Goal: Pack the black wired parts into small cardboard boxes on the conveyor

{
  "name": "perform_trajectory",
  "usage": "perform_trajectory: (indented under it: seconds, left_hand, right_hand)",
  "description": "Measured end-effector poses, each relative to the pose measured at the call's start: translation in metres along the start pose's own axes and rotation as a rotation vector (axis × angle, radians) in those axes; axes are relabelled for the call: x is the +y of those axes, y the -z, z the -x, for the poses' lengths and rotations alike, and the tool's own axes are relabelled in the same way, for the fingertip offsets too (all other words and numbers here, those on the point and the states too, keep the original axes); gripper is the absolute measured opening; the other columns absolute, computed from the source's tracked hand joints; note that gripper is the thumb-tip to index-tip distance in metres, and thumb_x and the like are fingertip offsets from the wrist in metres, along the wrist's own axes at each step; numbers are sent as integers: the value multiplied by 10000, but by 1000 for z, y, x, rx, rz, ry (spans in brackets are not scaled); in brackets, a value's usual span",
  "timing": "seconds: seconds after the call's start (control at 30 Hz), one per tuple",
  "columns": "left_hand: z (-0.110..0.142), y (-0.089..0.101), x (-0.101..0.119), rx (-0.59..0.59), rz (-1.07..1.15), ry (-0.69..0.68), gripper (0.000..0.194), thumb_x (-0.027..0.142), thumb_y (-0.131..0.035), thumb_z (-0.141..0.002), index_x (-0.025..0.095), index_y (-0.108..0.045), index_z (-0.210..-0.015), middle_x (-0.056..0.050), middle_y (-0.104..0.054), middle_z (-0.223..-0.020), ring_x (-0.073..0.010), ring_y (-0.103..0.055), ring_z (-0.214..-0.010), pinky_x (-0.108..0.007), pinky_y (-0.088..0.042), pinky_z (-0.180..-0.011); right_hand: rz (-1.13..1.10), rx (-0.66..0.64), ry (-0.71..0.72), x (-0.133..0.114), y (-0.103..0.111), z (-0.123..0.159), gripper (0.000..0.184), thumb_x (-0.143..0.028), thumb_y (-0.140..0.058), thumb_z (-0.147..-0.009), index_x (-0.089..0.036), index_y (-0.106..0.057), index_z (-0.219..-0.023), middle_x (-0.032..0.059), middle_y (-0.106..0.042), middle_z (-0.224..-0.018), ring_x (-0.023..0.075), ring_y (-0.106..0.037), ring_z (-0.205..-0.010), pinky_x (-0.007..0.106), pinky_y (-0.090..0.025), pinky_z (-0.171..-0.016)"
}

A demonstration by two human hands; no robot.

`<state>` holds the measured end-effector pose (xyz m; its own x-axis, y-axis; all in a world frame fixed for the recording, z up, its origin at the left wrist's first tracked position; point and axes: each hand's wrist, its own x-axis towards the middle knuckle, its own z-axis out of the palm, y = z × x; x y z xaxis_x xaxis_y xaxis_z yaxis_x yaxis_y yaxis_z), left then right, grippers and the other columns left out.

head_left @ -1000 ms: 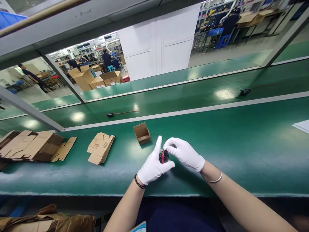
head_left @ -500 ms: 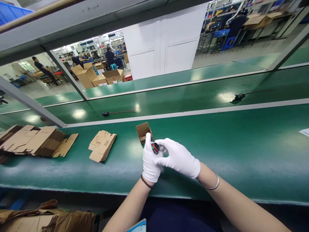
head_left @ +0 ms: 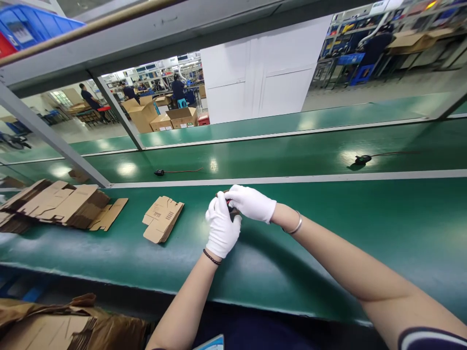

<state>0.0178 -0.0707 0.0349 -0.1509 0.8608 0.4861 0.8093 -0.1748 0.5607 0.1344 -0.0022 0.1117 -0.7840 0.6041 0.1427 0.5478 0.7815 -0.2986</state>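
My left hand (head_left: 222, 224), in a white glove, is closed around a small black part with a bit of red wire (head_left: 230, 206). My right hand (head_left: 251, 203), gloved too, reaches in from the right with its fingers bent over the same part. Both hands meet over the small open cardboard box, which they cover almost wholly; only a sliver of its brown edge (head_left: 222, 193) shows above the fingertips. How far the part sits inside the box is hidden.
Flat folded cartons (head_left: 163, 218) lie left of my hands, with a larger stack (head_left: 69, 204) farther left. Beyond the white rail (head_left: 255, 180), two black parts with wires (head_left: 159, 172) (head_left: 363, 159) lie on the green belt. A slanted metal post (head_left: 69, 146) rises at left.
Both hands have moved forward from in front of the open box to over it, taking the black part along. My right hand has swung up and over the top. The view has shifted slightly.
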Motion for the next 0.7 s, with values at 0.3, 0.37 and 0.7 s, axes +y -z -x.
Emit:
perform_trajectory:
  seconds: [0.3,0.37,0.7]
  left_hand:
    - [-17,-19,-31,57,25,68,529,306,-369,-901,124,-331,-1396,-146,-598,-1022,-267,-539,-973,-407,-429,-876]
    - [-16,-23,-37,52,24,34,537,358,-375,-905,120,-351,-1386,-144,-601,-995,-263,-544,-935,-400,-436,-854]
    - [-19,-21,-56,-36,90,58,857,314,-741,-643,179,-335,-1385,-172,-351,-1431,-360,-298,-1323,-520,-279,-1070]
  right_hand:
    - [-40,75,7,9,-23,-17,229,-135,-496,-866,-172,-703,-959,78,-623,-918,150,-561,-837,245,-416,-760]
    - [-85,109,-23,12,-30,-16,234,-143,-500,-865,-183,-711,-957,75,-639,-963,151,-571,-888,248,-424,-808]
    - [144,-68,-228,10,-27,-21,311,-182,-457,-875,-206,-689,-1082,106,-650,-1073,205,-611,-941,288,-442,-834]
